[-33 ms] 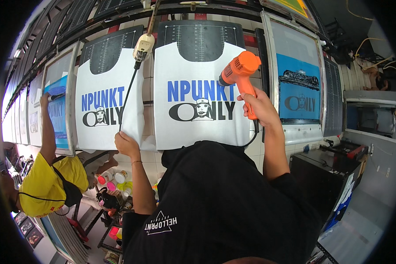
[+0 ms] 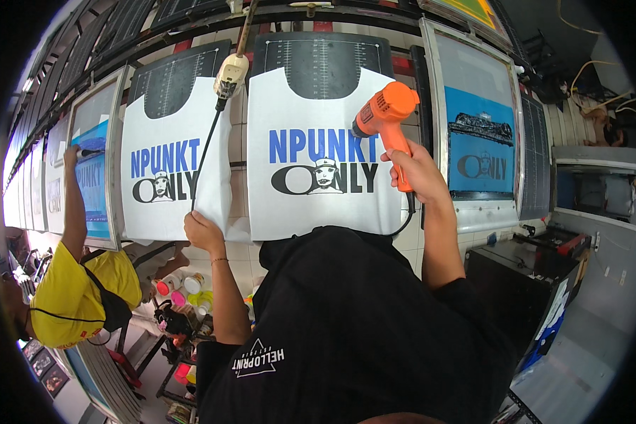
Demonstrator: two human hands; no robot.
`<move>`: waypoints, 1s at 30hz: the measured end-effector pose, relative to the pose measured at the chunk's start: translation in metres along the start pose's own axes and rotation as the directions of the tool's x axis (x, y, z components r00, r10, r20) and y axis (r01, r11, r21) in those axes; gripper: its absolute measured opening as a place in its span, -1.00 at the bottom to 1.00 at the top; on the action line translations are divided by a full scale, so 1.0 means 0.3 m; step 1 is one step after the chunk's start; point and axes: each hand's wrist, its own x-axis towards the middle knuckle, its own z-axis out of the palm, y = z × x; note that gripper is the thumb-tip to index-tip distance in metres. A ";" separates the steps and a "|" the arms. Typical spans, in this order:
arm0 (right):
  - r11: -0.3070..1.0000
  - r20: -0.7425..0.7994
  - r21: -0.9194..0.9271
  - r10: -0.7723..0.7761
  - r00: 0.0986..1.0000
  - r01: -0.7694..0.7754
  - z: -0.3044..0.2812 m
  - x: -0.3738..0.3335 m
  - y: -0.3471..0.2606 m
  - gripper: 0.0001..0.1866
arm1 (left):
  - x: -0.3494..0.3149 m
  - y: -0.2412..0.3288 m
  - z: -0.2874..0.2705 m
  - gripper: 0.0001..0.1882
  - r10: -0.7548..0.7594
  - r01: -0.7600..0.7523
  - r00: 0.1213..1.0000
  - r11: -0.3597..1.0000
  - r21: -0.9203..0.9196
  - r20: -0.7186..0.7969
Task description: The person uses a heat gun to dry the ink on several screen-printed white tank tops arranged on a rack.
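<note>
In my right hand is an orange heat gun, gripped by its handle. Its dark nozzle points left over the upper right of a white T-shirt panel, close to the blue lettering. That panel lies flat on a black board and carries blue letters above a black print with a face. My left hand is closed round a black power cord, at the lower right edge of a second white panel with the same print. The cord runs up to a cream socket.
To the right stands a framed printing screen with dark ink on it. On the left a person in a yellow shirt holds a squeegee over another screen. Paint tubs sit lower left; a black cabinet is lower right.
</note>
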 end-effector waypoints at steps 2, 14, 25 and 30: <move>0.999 -0.017 -0.035 -0.016 1.000 0.015 0.010 0.004 0.004 -0.68 | 0.000 0.000 0.000 -0.63 0.011 -0.011 1.000 1.000 -0.008 -0.003; 0.997 0.016 -0.082 0.003 1.000 -0.002 0.008 0.018 -0.003 -0.67 | 0.002 0.002 0.004 -0.64 0.007 -0.007 1.000 1.000 -0.006 -0.005; 0.979 0.084 -0.188 0.093 0.992 -0.075 0.011 -0.048 0.026 -0.61 | 0.002 0.020 -0.012 -0.62 -0.030 0.030 0.999 1.000 0.006 0.025; 0.979 0.076 -0.191 0.089 0.993 -0.073 0.023 -0.101 0.023 -0.61 | 0.000 0.004 -0.002 -0.64 0.005 -0.005 1.000 1.000 -0.009 0.002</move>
